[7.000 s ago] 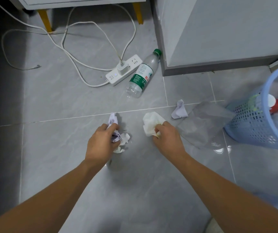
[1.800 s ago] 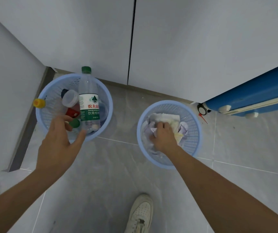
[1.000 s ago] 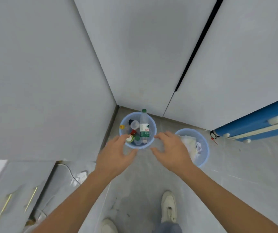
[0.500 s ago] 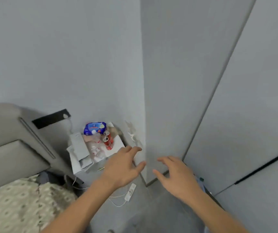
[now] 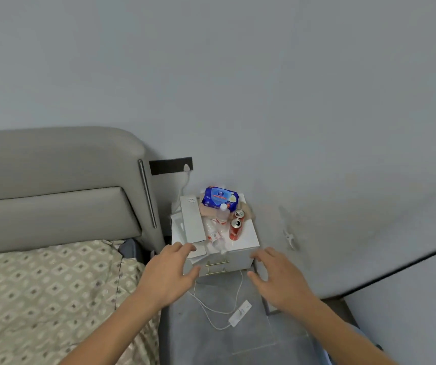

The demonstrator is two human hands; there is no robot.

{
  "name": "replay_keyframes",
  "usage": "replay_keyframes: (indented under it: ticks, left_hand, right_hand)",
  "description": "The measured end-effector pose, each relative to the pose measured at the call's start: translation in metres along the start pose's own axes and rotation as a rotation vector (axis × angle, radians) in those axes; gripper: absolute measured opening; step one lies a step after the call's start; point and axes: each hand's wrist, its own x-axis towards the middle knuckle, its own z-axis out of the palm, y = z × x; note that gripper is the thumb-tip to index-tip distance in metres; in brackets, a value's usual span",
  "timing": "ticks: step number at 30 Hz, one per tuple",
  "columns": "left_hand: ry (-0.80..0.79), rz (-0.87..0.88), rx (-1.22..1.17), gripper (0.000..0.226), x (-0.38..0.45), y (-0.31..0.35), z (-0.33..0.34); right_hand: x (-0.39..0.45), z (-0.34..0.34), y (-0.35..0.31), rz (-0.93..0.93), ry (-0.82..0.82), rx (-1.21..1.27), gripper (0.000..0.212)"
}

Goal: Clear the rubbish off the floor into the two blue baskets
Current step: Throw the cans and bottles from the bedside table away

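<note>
— Both hands swung away from the baskets; neither basket shows now.
— And the grip?
— Left hand (image 5: 168, 279) and right hand (image 5: 281, 277) spread, empty, before the bedside desk (image 5: 248, 242). Power strip (image 5: 240, 313) lies on the floor (image 5: 251, 343), pointing toward it.

Both forearms are bare right up to the lower edge of the view, with no sleeve showing on either. The left hand (image 5: 168, 279) and the right hand (image 5: 280, 279) are bare too: no glove, ring, watch or band at the wrists. The fingers (image 5: 182, 248) are slim, with short, plain nails.
</note>
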Motion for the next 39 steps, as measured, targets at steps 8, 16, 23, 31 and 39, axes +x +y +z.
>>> replay_keyframes:
  ticks: [8,16,23,31,39]
  left_hand:
    - [-0.119,-0.062,-0.070,0.047,0.156,-0.021,0.091]
    - [-0.086,-0.081,-0.137,0.052,0.312,0.011,0.239]
    - [-0.031,0.017,0.015,0.065,0.364,0.010,0.332]
    - [0.090,0.065,0.069,0.058,0.390,0.001,0.357]
    - [0.100,0.073,0.060,0.039,0.401,-0.006,0.357]
  right_hand:
    - [0.173,0.053,0.070,0.128,-0.101,-0.036,0.041]
    - [0.352,0.120,0.168,0.085,-0.119,-0.031,0.062]
    - [0.424,0.182,0.217,-0.144,-0.142,-0.033,0.060]
    - [0.439,0.196,0.233,-0.236,-0.035,-0.052,0.045]
    - [0.439,0.209,0.240,-0.167,0.013,-0.084,0.061]
